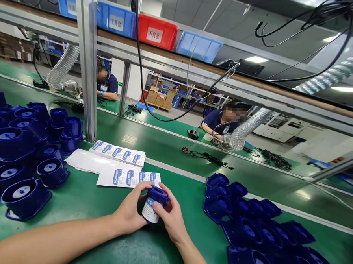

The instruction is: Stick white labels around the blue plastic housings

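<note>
**A blue plastic housing held in both hands while a label goes on its side**

The blue housing looks like a moulded plastic part, so I judge it light and stiff; it should not bend under a normal grip. Its surface seems smooth and a little glossy, so it could slip if it is pinched only lightly. The safest hold is probably around the round body, from both sides, as it is held now. The white label on its side is thin and soft, and I think it will wrinkle if pressed unevenly.

The housing is just above the green table, close to the person, between the two hands. The left hand wraps its fingers around the left side, with the thumb near the top rim. The right hand closes on the right side, its fingers resting on the label.

The part is dark blue, round, with a wider rim on top. Similar blue housings lie in a left pile and a right pile. Label sheets lie just behind the hands.
</note>
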